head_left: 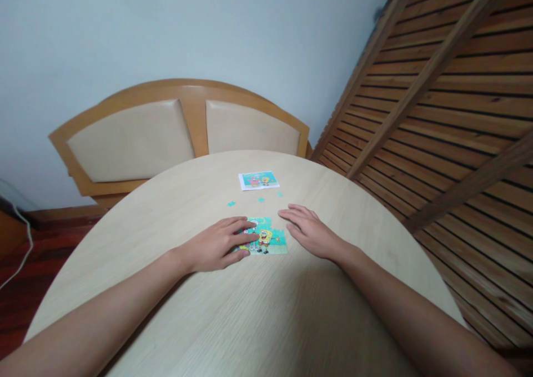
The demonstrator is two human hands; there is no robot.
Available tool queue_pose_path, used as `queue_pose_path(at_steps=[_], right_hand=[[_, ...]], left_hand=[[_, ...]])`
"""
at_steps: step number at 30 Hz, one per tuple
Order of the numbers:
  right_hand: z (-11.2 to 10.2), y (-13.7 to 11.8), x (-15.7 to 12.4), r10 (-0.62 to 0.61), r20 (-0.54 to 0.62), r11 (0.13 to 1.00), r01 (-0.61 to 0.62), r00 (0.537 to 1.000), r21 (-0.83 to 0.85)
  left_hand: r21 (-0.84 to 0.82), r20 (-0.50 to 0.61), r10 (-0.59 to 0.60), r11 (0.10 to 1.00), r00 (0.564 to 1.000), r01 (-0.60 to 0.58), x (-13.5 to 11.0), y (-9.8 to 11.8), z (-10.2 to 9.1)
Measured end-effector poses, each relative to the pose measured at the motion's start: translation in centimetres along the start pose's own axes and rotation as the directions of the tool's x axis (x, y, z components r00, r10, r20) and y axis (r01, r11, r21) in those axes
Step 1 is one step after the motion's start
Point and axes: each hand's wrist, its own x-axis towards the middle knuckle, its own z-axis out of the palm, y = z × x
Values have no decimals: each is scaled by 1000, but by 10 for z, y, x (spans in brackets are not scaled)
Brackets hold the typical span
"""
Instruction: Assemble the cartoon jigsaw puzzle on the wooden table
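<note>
A cartoon jigsaw puzzle (272,238) lies flat on the round table, with a yellow square figure on a turquoise ground. Its upper right corner has a gap. My left hand (219,242) rests over the puzzle's left part, fingers stretched out and apart, covering some of the picture. To the right of the puzzle, my right hand (310,231) is held low with its fingers extended near the right edge; nothing shows in it. Beyond the puzzle lie three loose turquoise pieces: a left puzzle piece (231,204), a middle puzzle piece (261,200) and a right puzzle piece (280,194).
A printed picture card (259,180) of the same cartoon lies behind the loose pieces. The pale round table (233,316) has a curved edge. A padded wooden headboard (195,110) stands behind it against the wall, and wooden slats (437,99) lean at the right.
</note>
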Motion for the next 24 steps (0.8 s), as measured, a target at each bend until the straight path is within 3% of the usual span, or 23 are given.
queue_pose_path(at_steps=[17, 21, 24], right_hand=[[3, 5, 2, -13, -65, 1000, 14, 998, 8], [4, 5, 2, -8, -69, 1000, 8, 998, 3], [4, 5, 2, -7, -63, 1000, 7, 998, 0]], left_hand=[[-41, -10, 34, 999, 999, -34, 4, 3, -2], [-52, -126, -126, 991, 984, 120, 6, -4, 0], [-2, -259, -304, 949, 917, 314, 4, -20, 5]])
